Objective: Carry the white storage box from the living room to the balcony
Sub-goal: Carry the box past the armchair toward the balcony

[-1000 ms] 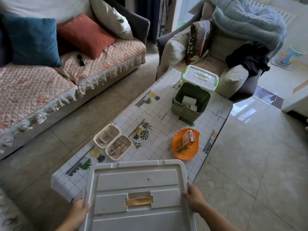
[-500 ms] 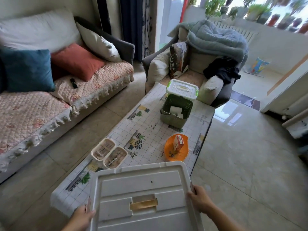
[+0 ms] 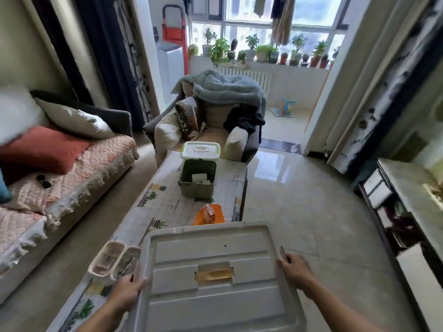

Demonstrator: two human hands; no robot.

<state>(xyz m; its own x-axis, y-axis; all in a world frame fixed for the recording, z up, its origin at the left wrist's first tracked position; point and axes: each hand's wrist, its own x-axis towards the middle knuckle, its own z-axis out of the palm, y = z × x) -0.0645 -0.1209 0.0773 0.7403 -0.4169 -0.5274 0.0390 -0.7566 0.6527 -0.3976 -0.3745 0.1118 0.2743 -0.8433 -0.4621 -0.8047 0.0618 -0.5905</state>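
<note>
Being carried: the white storage box [image 3: 215, 274] is gripped at both sides by left hand [image 3: 128, 287] and right hand [image 3: 293, 269]; ahead of the grip, a turn toward the balcony doorway [image 3: 285, 116] is likely needed.

Glossy beige tiled floor [image 3: 299, 200]. Sofa [image 3: 60, 178] with pink quilted cover, left. Grey armchair [image 3: 215, 125] beyond patterned coffee table [image 3: 167, 202]. Dark curtains [image 3: 107, 56]. Bright balcony window [image 3: 263, 17], potted plants [image 3: 263, 52] on sill.

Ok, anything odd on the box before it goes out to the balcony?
One thing: tan tape covers the recess at the middle of the white storage box lid, like a patched handle. Both hands grip its sides.
</note>
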